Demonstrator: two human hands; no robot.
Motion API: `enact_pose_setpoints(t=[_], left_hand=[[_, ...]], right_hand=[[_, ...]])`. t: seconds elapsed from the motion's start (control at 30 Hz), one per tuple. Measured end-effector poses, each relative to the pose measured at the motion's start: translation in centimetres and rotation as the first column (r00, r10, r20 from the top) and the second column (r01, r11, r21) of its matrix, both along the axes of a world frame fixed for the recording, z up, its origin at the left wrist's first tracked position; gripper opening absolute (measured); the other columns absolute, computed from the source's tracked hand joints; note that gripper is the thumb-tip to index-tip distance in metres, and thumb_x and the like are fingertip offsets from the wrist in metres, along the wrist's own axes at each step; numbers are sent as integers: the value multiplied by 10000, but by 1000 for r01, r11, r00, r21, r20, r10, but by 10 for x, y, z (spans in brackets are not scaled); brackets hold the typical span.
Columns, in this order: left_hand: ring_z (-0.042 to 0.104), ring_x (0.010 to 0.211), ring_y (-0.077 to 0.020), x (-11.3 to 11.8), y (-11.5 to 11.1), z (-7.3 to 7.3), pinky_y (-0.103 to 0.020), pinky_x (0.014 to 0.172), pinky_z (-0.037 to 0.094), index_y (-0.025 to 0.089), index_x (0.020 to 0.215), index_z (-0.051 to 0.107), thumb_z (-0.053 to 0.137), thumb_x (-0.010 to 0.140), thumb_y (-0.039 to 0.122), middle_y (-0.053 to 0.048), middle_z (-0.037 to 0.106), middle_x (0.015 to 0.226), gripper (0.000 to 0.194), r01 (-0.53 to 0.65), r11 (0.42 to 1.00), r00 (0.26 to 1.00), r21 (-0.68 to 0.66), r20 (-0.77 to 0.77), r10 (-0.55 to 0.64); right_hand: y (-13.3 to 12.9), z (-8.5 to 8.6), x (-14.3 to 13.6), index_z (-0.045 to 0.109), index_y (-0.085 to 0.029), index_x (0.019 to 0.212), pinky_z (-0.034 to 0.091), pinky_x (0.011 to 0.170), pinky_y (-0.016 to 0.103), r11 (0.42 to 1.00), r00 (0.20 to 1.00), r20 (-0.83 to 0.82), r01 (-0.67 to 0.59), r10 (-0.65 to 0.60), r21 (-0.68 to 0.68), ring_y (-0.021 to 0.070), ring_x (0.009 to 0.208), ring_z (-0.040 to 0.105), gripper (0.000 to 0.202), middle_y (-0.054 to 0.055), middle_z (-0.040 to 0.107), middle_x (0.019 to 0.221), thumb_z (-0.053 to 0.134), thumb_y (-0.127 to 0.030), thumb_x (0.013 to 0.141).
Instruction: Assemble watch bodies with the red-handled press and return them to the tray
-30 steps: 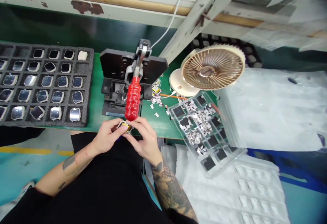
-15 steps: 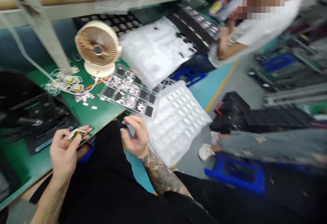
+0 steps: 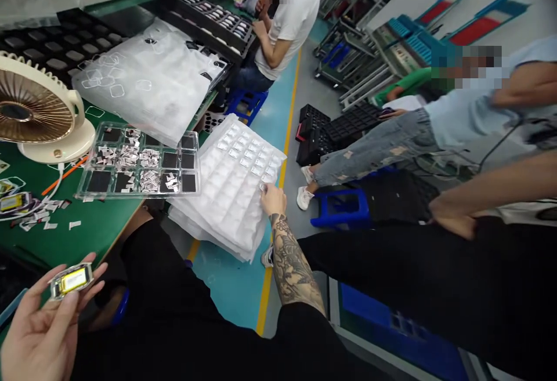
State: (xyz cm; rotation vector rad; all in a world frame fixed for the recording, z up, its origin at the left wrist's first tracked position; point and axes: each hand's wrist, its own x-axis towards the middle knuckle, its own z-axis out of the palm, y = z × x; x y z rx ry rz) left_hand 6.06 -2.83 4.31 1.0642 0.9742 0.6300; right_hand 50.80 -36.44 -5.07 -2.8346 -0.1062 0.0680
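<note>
Near the edge of the green table (image 3: 111, 218), the left hand (image 3: 46, 326) pinches the yellow-centred casing (image 3: 73, 280), while at the white tray (image 3: 215, 195) the right hand (image 3: 274, 200) curls, its hold unclear, seemingly picking, which calls for light fingertips.

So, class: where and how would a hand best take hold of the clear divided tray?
Probably grip the clear divided tray at its near right corner, from the person's side, thumb above, fingers beneath: that corner juts past the green table, while a white sheet overlaps part of the far side. Loose pieces lie inside, so keep it level.
</note>
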Motion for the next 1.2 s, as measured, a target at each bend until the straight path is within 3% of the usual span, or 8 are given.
enact_pose_setpoints(t=[0.17,0.33,0.4,0.53,0.67,0.8,1.07,1.2], left_hand=[[874,1022,-271,-1,-6,2,-290,910,736,217,1345,702,941,895,309,-64,874,1197,517,60,997,996,56,-70,-56],[877,996,-339,-5,-6,-1,-342,826,757,196,1300,693,1001,818,343,-124,876,1165,590,70,994,995,89,-81,-63],[869,1045,-363,-6,-7,-3,-364,831,755,192,1342,683,998,826,376,-160,861,1220,632,57,996,998,66,-45,-54],[868,1061,-354,-7,-6,-1,-356,821,733,148,1383,689,937,897,419,-199,849,1231,609,5,999,1000,44,8,-5],[877,986,-320,-20,-3,0,-342,802,716,152,1369,703,908,922,372,-161,867,1131,539,-86,996,995,35,63,83],[868,1024,-309,-44,-6,0,-398,910,722,164,1398,720,906,910,320,-157,864,1199,545,-178,981,982,72,77,173],[842,1118,-280,-80,-4,6,-404,1010,696,159,1473,687,774,1035,322,-163,832,1305,475,-275,950,954,147,164,250],[852,1040,-259,-83,2,4,-364,918,721,167,1368,744,740,1061,361,-132,855,1226,362,-361,926,922,107,188,337]], right_hand=[[-1,-9,-3,755,-121,1158,438,1128,438,991,992,122,26,-42,131,292,1178,604,295,209,758,1191,537,-224,989],[46,24,-24,682,-148,1261,605,864,367,904,937,348,-114,-40,411,202,963,677,421,162,633,1278,344,-351,1113],[88,44,-52,683,-198,1282,628,731,327,783,905,422,-294,45,548,154,860,690,365,121,593,1322,466,-443,1121],[184,77,-139,787,-251,1195,702,796,414,314,800,448,-579,400,753,217,972,749,186,115,658,1344,748,-327,1029],[258,92,-233,795,-290,1269,687,987,501,-30,451,368,-600,813,799,291,1201,743,275,116,740,1322,750,-187,1018],[305,94,-293,791,-296,1269,649,1060,519,-240,125,348,-511,929,825,285,1209,747,293,95,778,1292,753,-156,1014],[345,84,-331,805,-310,1227,619,1109,549,-314,-118,294,-482,948,818,289,1251,725,253,77,791,1260,763,-182,1013],[345,78,-337,737,-281,1369,598,1168,574,-230,-31,243,-461,969,857,321,1346,700,341,134,730,1412,754,-290,1028]])
